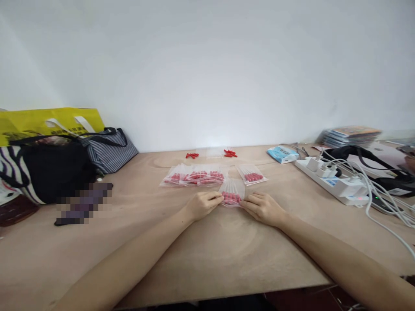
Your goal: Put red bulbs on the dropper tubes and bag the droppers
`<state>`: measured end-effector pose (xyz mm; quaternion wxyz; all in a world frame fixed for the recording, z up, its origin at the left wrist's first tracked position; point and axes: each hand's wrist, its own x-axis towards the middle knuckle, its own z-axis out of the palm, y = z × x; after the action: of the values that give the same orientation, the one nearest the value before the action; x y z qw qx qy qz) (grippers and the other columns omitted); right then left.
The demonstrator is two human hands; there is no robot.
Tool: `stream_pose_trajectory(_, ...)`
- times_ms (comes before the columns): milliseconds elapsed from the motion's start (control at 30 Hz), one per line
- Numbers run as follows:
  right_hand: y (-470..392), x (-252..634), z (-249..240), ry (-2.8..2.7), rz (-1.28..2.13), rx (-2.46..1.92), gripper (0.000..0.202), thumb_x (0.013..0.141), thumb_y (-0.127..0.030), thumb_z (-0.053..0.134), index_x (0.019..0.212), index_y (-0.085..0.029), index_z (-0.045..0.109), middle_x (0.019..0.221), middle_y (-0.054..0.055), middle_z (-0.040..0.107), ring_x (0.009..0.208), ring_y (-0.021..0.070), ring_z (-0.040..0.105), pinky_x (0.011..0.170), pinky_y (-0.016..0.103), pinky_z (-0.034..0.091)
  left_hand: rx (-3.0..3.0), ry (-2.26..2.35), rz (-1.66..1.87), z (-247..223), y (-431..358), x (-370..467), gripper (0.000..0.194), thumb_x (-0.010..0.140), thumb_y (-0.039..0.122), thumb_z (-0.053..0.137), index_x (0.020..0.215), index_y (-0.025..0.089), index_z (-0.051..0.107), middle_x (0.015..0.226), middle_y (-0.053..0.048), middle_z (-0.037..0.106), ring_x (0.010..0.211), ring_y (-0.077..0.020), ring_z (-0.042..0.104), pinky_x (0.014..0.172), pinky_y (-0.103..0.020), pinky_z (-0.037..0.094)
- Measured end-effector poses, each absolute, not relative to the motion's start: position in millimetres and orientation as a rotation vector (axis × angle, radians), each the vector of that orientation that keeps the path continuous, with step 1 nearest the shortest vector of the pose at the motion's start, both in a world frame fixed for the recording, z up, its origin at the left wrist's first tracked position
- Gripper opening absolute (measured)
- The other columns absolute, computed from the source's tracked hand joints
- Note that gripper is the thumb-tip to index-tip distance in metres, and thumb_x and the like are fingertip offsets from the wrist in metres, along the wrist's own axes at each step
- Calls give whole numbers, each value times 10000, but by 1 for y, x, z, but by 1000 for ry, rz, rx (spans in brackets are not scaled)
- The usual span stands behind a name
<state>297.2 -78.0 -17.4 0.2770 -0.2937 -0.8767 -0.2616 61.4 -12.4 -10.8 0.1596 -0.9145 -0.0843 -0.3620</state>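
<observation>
A clear plastic bag (232, 186) with several small red pieces inside lies on the wooden table, between my two hands. My left hand (202, 204) pinches its left edge near the lower end. On the opposite edge, the fingers of my right hand (262, 208) are closed at the lower right corner. Just beyond, several similar filled bags (198, 175) overlap in a row. One more filled bag (252, 174) lies apart to the right. Further back are two loose heaps of red pieces, a left heap (192, 155) and a right heap (230, 153), with flat clear bags (215, 152) between them.
At the left stand a yellow bag (92, 119), a striped bag (112, 149) and a black bag (61, 170), near a blurred dark object (86, 205). At the right are a blue packet (282, 154), a power strip (333, 183) with white cables, and stacked booklets (350, 136).
</observation>
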Motion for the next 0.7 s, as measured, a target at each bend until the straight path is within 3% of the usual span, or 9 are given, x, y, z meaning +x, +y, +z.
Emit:
stream_pose_trajectory(133, -76, 300, -17, -2359, -821, -740, 163, 831, -130, 446, 772, -127, 598, 630, 26, 565, 540, 101, 439, 552, 255, 351, -2491, -105, -1047, -7, -4, 62, 198, 854, 140, 423, 781, 147, 607, 738, -16, 671, 597, -93, 617, 516, -182, 472)
stream_pose_trajectory(300, -75, 299, -13, -2390, -929, -653, 183, 822, -80, 429, 739, -112, 589, 589, 21, 527, 519, 106, 398, 530, 267, 314, -2464, -98, -986, -8, 0, 61, 197, 842, 151, 438, 711, 149, 585, 661, 1, 646, 522, -81, 579, 466, -188, 420)
stream_pose_trajectory(533, -75, 295, -14, -2388, -922, -682, 259, 833, -80, 393, 633, -138, 546, 582, 26, 492, 534, 115, 385, 547, 274, 296, -2533, -184, -919, -9, 0, 61, 207, 842, 168, 426, 708, 149, 583, 642, -12, 616, 559, -91, 561, 542, -211, 441)
stream_pose_trajectory(700, -74, 288, -14, -2322, -855, -723, 251, 824, -113, 420, 599, -155, 523, 568, 14, 487, 533, 108, 387, 572, 265, 312, -2587, -192, -1038, -6, -10, 74, 105, 799, 200, 512, 838, 147, 594, 796, -43, 648, 727, -137, 582, 672, -275, 465)
